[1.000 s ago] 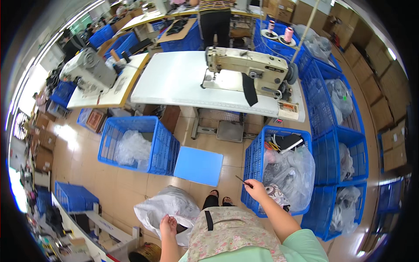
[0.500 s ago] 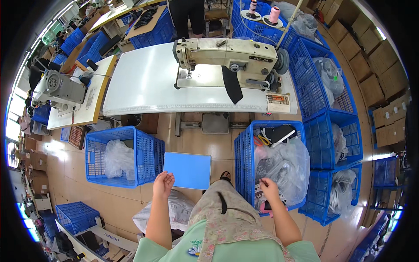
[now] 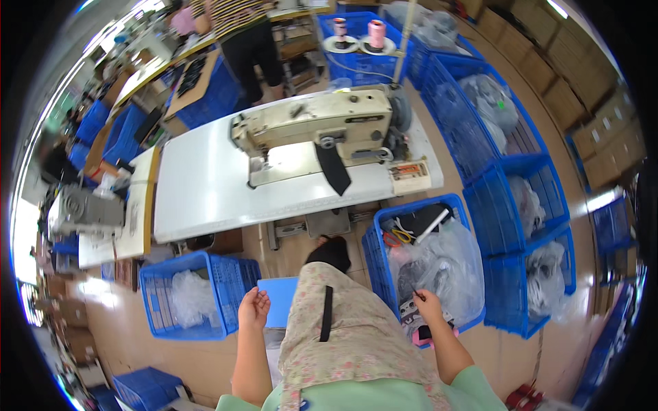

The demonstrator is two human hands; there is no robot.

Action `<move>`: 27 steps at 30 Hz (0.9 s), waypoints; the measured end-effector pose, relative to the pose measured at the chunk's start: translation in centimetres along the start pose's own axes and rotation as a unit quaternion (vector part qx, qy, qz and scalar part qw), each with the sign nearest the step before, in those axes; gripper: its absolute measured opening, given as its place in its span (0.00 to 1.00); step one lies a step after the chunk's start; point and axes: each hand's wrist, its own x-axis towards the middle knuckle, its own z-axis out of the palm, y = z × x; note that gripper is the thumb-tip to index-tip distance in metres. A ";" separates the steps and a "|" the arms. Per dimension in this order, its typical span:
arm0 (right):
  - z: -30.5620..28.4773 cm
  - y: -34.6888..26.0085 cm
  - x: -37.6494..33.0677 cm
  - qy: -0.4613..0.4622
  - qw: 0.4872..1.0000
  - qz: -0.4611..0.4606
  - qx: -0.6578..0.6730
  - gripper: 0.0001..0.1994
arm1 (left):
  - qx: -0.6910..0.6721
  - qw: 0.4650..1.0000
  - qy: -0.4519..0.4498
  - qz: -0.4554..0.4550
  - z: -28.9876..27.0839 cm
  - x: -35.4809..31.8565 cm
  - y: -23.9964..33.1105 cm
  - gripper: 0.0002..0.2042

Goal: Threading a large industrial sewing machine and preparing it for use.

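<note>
My left hand (image 3: pixel 254 307) hovers empty beside the blue rectangular stool top (image 3: pixel 277 296), fingers loosely curled and slightly apart. On the other side, my right hand (image 3: pixel 430 307) is closed in a pinch over the right-hand blue crate (image 3: pixel 371 255). A thin dark piece (image 3: pixel 417 294) sticks out from its fingertips; its kind is too small to tell. Clear plastic bags (image 3: pixel 442 264), black cloth and scissors with red and yellow handles (image 3: pixel 395 236) lie in that crate. Ahead stands a sewing machine (image 3: pixel 319 127) with a black fabric strip (image 3: pixel 332 170) hanging at its front.
A white sewing table (image 3: pixel 199 181) spans the front. At left is a blue crate (image 3: pixel 146 301) with clear bags; more blue crates (image 3: pixel 517 205) line the right. Thread cones (image 3: pixel 376 34) stand behind the machine. A person in black trousers (image 3: pixel 248 58) stands beyond the table.
My view has tilted and turned, so the table sits slanted. My body has moved forward, covering part of the stool top. The thin dark piece now shows in my right hand.
</note>
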 end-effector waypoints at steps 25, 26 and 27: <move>28.5 -25.6 17.6 -0.024 0.983 -0.093 -0.154 0.13 | 0.099 0.947 -0.299 0.059 10.7 34.1 24.4 0.06; 29.3 -26.2 18.7 -0.026 0.981 -0.098 -0.166 0.13 | 0.085 0.949 -0.298 0.059 10.2 34.9 24.3 0.06; 30.2 -26.8 19.9 -0.036 0.981 -0.103 -0.161 0.13 | 0.020 0.948 -0.315 0.048 9.6 35.7 24.2 0.05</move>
